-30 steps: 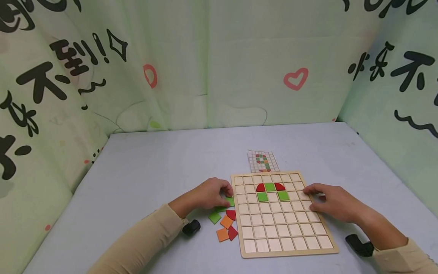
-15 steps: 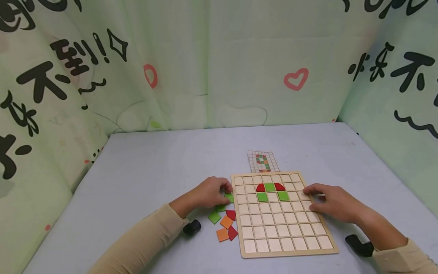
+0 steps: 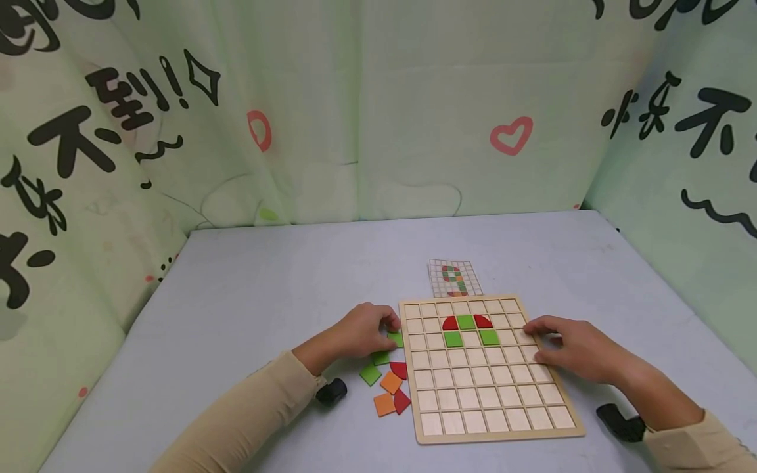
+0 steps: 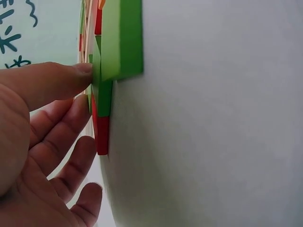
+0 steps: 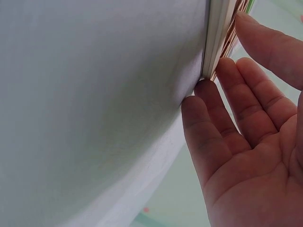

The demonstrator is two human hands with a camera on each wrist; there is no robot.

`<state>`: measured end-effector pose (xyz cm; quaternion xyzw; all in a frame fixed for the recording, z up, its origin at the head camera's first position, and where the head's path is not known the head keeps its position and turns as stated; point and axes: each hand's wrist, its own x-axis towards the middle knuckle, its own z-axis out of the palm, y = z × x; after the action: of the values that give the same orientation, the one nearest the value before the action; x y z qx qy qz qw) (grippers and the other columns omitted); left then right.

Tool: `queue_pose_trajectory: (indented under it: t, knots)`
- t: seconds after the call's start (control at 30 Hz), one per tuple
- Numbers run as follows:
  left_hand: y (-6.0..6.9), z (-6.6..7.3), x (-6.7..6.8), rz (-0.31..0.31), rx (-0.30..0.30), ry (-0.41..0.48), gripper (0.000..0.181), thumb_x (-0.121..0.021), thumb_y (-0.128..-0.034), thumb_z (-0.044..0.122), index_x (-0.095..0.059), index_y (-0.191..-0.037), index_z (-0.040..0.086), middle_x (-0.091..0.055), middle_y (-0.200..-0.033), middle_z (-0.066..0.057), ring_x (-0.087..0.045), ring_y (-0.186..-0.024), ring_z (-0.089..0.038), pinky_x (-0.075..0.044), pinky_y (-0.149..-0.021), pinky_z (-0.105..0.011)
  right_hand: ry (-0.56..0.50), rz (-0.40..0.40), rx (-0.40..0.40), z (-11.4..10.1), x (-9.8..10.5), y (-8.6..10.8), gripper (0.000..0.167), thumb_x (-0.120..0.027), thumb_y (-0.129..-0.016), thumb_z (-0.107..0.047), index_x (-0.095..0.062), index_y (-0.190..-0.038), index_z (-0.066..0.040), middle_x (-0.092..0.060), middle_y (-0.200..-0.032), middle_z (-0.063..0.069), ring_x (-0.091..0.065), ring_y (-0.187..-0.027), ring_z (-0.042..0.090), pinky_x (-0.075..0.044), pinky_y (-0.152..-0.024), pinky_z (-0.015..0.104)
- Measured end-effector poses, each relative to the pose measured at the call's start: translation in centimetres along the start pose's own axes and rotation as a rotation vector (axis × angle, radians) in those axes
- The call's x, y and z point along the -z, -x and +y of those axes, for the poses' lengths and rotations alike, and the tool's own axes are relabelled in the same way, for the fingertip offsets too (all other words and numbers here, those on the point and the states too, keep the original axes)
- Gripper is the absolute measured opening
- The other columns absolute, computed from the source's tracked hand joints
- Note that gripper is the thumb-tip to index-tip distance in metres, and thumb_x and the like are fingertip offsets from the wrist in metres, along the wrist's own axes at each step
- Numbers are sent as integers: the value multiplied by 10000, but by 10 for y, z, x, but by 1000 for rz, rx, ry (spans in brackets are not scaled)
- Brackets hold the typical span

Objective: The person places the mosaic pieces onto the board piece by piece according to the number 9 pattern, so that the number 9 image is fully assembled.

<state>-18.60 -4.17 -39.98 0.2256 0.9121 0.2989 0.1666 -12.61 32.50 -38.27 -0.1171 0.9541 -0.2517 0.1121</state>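
Left hand [image 3: 369, 330]: one; we recorded the thumb and fingers pinching a green square tile [image 3: 397, 339] just beside the left edge of the wooden grid board [image 3: 499, 436]; how firmly, we could not tell.
Right hand [image 3: 582, 348]: one; its fingers lay relaxed against the board's right edge, curled round nothing.
Tiles set: five; we counted two red quarter-circle tiles [image 3: 450, 323] with a green tile [image 3: 466, 322] between them, and two more greens in the row below.
Tiles loose: on the table [image 3: 296, 282], left of the board; two green squares [image 3: 370, 375], two orange squares [image 3: 391, 382], two red quarter-circles [image 3: 402, 401].
Pattern card [image 3: 454, 278]: one, flat beyond the board's far edge.
Pick-up, handling note: we judged a fingertip pinch best, raised above the rim without brushing the neighbouring green.
Board, handling note: light steadying from the right seemed enough; a hard push, we thought, could skew the grid.
Seating, handling note: we advised squaring the tile's corners to the ridges before release.
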Motion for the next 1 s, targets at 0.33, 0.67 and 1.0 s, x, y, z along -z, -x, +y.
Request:
queue_pose_trajectory:
  t: [0.33, 0.67, 1.0]
  knots:
    - [-1, 1, -1, 7, 17, -26, 222, -820, -834, 132, -663, -990, 148, -606, -894, 58, -540, -880, -152, -495, -758, -237, 3, -1, 6, 0, 1, 0, 440, -775, -856, -185, -633, -1242, -29, -618, -1246, 192, -579, -1150, 407, -482, -935, 542]
    - [-1, 3, -2, 23, 27, -66, 213, -816, -835, 146, -668, -988, 139, -583, -898, 55, -507, -904, -149, -485, -729, -219, 3, 6, 15, -1, 1, 1, 450, -783, -851, -193, -635, -1243, -29, -619, -1254, 200, -590, -1141, 411, -483, -929, 540]
    - [-1, 5, 5, 45, 21, -31, 195, -795, -850, 158, -668, -995, 125, -600, -925, 34, -516, -901, -158, -489, -647, -211, -3, 8, 26, 0, 1, 1, 450, -784, -848, -194, -637, -1239, -26, -621, -1251, 197, -596, -1134, 408, -487, -923, 536]
